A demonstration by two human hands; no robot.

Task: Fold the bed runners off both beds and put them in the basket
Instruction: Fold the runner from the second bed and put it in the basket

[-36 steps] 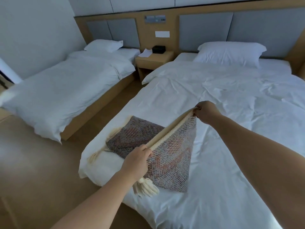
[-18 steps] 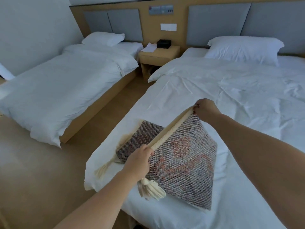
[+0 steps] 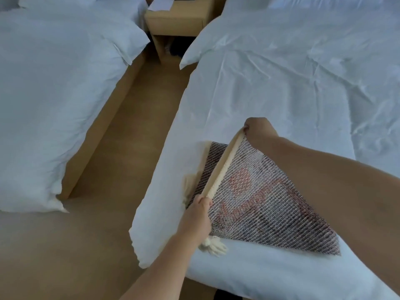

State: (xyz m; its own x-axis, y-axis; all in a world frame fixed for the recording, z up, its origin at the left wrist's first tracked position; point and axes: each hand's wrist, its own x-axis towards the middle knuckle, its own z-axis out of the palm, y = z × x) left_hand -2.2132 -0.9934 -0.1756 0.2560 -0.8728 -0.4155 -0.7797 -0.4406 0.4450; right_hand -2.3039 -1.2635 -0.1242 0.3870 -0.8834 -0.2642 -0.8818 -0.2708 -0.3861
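Note:
A woven bed runner [image 3: 255, 204], brown, red and white with a cream border and tassels, lies folded near the foot of the right bed [image 3: 281, 87]. My left hand [image 3: 199, 215] grips the near end of its raised cream edge, just above a cream tassel [image 3: 213, 246]. My right hand [image 3: 257, 132] pinches the far end of the same edge. The edge is held taut between both hands, a little above the white duvet, with the top layer slanting down to the right. My right forearm hides part of the runner. No basket is in view.
A second white bed [image 3: 54, 94] stands to the left across a strip of tan floor [image 3: 104, 169]. A wooden nightstand [image 3: 177, 20] sits between the beds at the top, with a white paper on it.
My view has tipped downward and closer, so headboards and pillows are out of frame. Both hands keep hold of the cream edge and have carried the top layer farther right over the lower one.

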